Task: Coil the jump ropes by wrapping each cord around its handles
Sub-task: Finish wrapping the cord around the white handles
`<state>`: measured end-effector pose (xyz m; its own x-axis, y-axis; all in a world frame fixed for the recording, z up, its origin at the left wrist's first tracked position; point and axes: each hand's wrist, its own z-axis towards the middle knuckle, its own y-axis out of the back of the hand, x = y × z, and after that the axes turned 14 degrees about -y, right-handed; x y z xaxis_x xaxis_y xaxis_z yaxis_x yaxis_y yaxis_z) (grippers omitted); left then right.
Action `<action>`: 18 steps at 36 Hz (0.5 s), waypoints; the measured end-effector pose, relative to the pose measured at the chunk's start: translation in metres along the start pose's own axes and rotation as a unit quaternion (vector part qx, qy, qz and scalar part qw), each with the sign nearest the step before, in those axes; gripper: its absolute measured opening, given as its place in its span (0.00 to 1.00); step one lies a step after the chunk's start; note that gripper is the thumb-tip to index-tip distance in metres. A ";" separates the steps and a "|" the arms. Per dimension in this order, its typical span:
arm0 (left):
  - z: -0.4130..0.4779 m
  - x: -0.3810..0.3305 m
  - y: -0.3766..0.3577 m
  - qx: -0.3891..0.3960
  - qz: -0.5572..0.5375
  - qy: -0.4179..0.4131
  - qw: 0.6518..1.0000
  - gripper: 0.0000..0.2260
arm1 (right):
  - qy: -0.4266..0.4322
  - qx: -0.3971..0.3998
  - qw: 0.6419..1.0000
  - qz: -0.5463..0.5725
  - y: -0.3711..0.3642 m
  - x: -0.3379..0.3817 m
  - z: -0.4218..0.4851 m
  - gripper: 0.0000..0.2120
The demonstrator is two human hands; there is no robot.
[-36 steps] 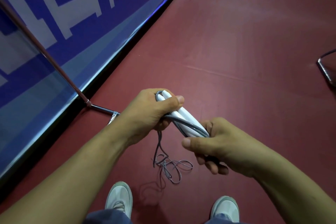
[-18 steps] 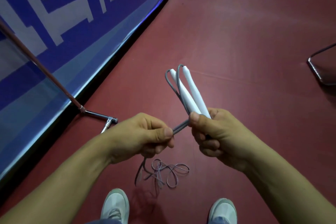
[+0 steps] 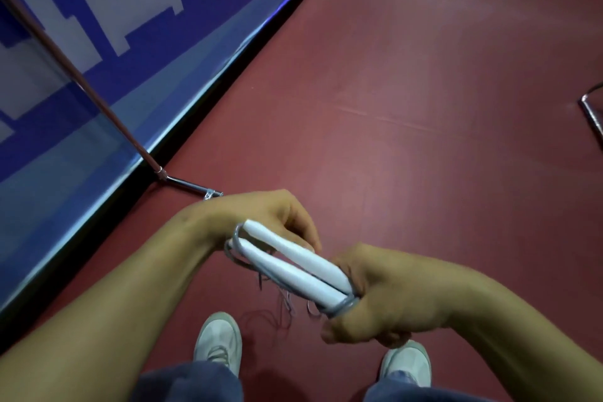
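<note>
Underfoot you've got a wide dark red matte floor, smooth, with a faint seam across it. Along your left runs a glossy blue banner with blocky white lettering. It is braced by a slim metal pole that slants down to the floor.

Now the hands, both low in the middle of the view. Your right hand is clenched round the near ends of the two smooth white plastic handles. The handles lie side by side, rounded and slightly tapered, slanting from that fist up and left to your left hand. So the bundle sits between the two hands, above the floor. Your left hand is just behind the far tips, knuckles up and fingers curled down against the upper handle. I can't tell whether those fingers pinch anything; the handles hide them.

Below are the knees of your blue denim jeans and two pale, worn sneakers, planted apart.

The thin grey rubbery cord loops round the handles at your right fist and bunches in loose turns at the far tips by your left wrist. More of it trails down to a tangle on the floor between your shoes, too blurred to trace.

At the right edge there's a corner of bare metal frame, well apart from you.
</note>
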<state>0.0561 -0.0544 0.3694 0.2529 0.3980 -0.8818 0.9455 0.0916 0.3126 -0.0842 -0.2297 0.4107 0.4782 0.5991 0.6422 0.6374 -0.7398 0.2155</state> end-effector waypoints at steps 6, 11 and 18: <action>0.000 -0.009 -0.004 -0.019 0.035 -0.034 0.999 0.07 | -0.034 -0.094 0.952 -0.290 -0.019 0.003 0.010 0.11; 0.013 -0.020 -0.018 -0.014 0.233 0.008 0.972 0.06 | -0.061 -0.154 0.910 -0.380 -0.027 -0.001 0.026 0.13; 0.021 -0.035 -0.039 -0.069 0.436 0.017 0.897 0.09 | -0.102 -0.234 0.902 -0.349 -0.014 -0.026 0.054 0.14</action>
<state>0.0142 -0.0909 0.3809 0.8756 0.4000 -0.2709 0.3567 -0.1574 0.9209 -0.0730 -0.2183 0.3506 0.1905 0.9773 0.0927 0.5244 -0.1811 0.8320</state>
